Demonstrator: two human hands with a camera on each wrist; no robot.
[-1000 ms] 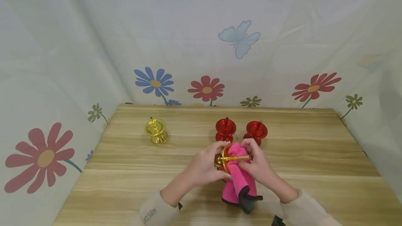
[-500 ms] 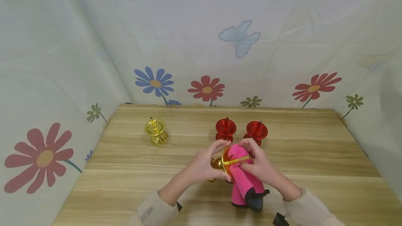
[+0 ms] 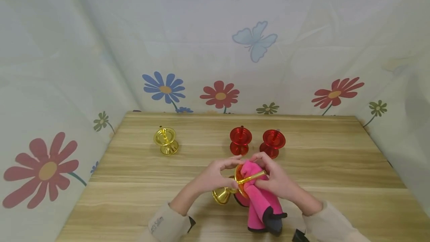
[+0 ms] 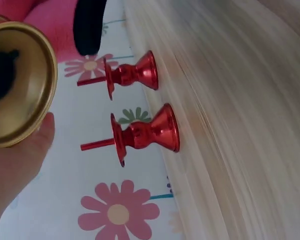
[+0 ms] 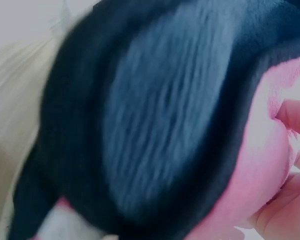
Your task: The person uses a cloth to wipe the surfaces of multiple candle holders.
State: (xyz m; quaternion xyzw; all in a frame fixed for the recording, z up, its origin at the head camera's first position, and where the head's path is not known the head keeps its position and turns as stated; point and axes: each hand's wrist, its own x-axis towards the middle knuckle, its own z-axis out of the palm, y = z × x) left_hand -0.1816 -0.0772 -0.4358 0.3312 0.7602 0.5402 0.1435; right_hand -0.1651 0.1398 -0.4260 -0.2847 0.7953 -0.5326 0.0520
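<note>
My left hand (image 3: 215,176) grips a gold candlestick (image 3: 221,196) by its dish, thumb and fingers spread around the rim. The candlestick lies tilted, base toward the lower left and spike toward the right. In the left wrist view the hollow underside of its base (image 4: 32,105) faces the camera. My right hand (image 3: 277,180) pinches a bunched pink cloth (image 3: 256,199) with black trim against the dish, beside the spike. The loose end of the cloth hangs toward the near side. In the right wrist view its dark ribbed lining (image 5: 165,115) hides most of the work.
Two red candlesticks, one in the middle (image 3: 240,137) and one to its right (image 3: 273,141), stand upright just beyond my hands. Another gold candlestick (image 3: 166,137) stands at the back left of the wooden table (image 3: 134,182). A flower-printed curtain (image 3: 188,29) closes off the back and sides.
The held candlestick has turned and tilted, so its base now shows at the lower left, below my left hand. Both hands and the cloth have shifted slightly nearer; the standing candlesticks stay put.
</note>
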